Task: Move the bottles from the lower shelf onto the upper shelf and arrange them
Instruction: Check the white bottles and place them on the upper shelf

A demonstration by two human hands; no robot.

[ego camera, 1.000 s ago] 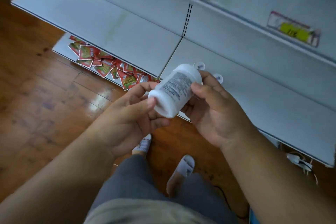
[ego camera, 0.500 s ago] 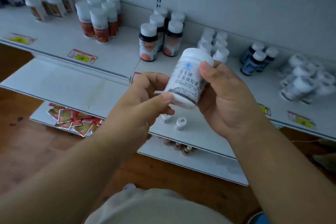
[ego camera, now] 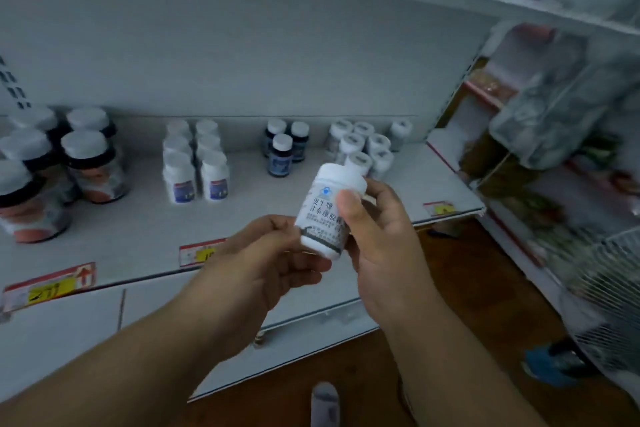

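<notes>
A white plastic bottle with a white cap and a dark-printed label (ego camera: 325,211) sits tilted in the air just in front of the white metal upper shelf (ego camera: 138,236). The right hand (ego camera: 381,236) grasps it, thumb across the label and fingers curled behind. The left hand (ego camera: 263,263) pinches the bottle's base with curled fingertips. Beyond the bottle, on the shelf, stands a cluster of small white-capped white bottles (ego camera: 363,149). Left of the bottle stand three dark blue bottles with white caps (ego camera: 284,149), further left two rows of white bottles with blue labels (ego camera: 195,163), and furthest left dark bottles with orange labels (ego camera: 69,166).
</notes>
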